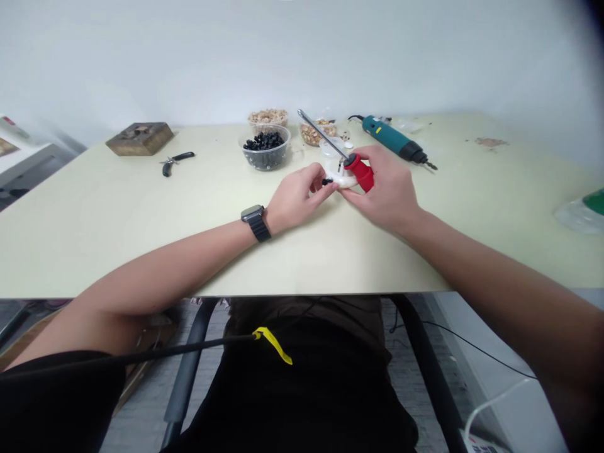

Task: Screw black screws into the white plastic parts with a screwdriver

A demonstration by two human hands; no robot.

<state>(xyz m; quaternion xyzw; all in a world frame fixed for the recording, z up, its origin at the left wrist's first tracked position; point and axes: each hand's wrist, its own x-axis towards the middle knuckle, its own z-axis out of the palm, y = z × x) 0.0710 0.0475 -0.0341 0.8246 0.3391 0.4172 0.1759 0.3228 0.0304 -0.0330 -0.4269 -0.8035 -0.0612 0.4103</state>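
My right hand (389, 189) is wrapped round the red handle of a screwdriver (362, 173), whose metal shaft slants up and to the left. Its thumb and fingertips also reach a small white piece (346, 182) just above the table. From the other side, my left hand (296, 196), with a dark watch (256, 221) on its wrist, pinches a small black piece (326, 181) against the white one. The exact shape of both pieces is partly hidden by my fingers. Behind the hands stands a clear bowl (265, 160) full of small black pieces.
Two more tubs, one with pale bits (268, 117) and one with tan bits (311, 134), stand near the wall. A teal rotary tool (391, 138) lies to their right. Further left are black-handled pliers (172, 161) and a brown block (136, 141). A clear, green-topped object (578, 215) is far right.
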